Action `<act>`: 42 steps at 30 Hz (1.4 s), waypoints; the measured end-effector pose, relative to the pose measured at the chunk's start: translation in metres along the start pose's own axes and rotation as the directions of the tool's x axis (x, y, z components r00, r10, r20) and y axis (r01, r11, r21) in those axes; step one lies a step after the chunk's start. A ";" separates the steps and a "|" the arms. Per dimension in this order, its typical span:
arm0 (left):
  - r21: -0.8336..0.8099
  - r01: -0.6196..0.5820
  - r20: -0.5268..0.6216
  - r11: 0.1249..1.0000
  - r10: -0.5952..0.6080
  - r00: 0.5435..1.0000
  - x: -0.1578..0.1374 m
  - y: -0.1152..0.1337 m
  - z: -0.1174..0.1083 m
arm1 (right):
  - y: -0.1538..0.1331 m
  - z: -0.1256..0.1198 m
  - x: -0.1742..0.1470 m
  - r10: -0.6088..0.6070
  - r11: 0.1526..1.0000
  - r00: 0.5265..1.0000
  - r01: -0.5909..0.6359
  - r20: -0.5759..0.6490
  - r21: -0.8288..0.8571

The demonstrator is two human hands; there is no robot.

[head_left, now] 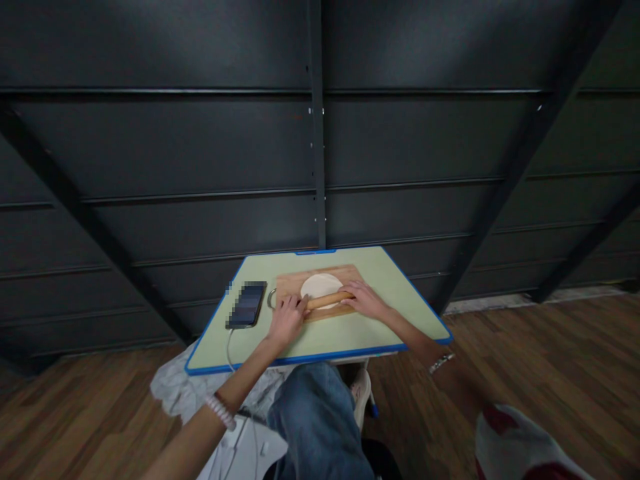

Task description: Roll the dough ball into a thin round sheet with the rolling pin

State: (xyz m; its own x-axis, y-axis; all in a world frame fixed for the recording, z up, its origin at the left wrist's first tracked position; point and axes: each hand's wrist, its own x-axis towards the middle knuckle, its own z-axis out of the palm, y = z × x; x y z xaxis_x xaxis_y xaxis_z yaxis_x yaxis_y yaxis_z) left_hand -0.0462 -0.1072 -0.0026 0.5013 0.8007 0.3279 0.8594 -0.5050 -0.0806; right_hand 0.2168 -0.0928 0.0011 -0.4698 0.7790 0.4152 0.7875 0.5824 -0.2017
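Observation:
A wooden rolling pin (327, 301) lies across the near part of a round, flat sheet of pale dough (321, 284). The dough rests on a wooden cutting board (287, 283) that has a metal ring handle at its left end. My left hand (289, 317) is closed over the pin's left end, and my right hand (367, 300) over its right end. The hands cover both ends of the pin. Part of the dough's near edge shows below the pin.
The board lies on a pale green table (400, 313) with a blue rim. A phone (249, 305) with a white cable is left of the board. Dark metal shelving (250, 147) rises behind the table. My knee in jeans (317, 420) is at the near edge.

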 end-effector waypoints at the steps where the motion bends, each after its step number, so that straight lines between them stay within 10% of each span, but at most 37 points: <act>1: 0.018 0.008 -0.015 1.000 -0.007 1.000 -0.004 0.003 0.003 | 0.000 0.001 -0.002 0.011 1.000 1.000 -0.011 -0.007 0.007; 10: -0.014 0.202 0.002 0.979 -0.202 0.979 0.016 0.026 0.005 | -0.005 0.002 0.011 0.037 0.993 0.998 -0.031 0.046 -0.115; 33: -0.123 0.355 0.200 0.927 -0.327 0.923 0.117 -0.042 0.025 | 0.056 0.037 0.128 0.183 0.966 0.938 -0.115 0.295 -0.233; 42: -0.036 0.442 0.061 0.896 -0.439 0.896 0.137 -0.048 0.031 | 0.050 0.030 0.152 0.329 0.896 0.939 -0.276 0.103 -0.346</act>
State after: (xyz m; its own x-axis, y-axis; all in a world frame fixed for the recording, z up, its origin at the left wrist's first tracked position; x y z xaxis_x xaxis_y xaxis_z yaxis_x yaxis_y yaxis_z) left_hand -0.0159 0.0368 0.0175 0.0779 0.9593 0.2715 0.9882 -0.1103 0.1062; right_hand 0.1729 0.0614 0.0271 -0.2229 0.9468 0.2323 0.9740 0.2264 0.0116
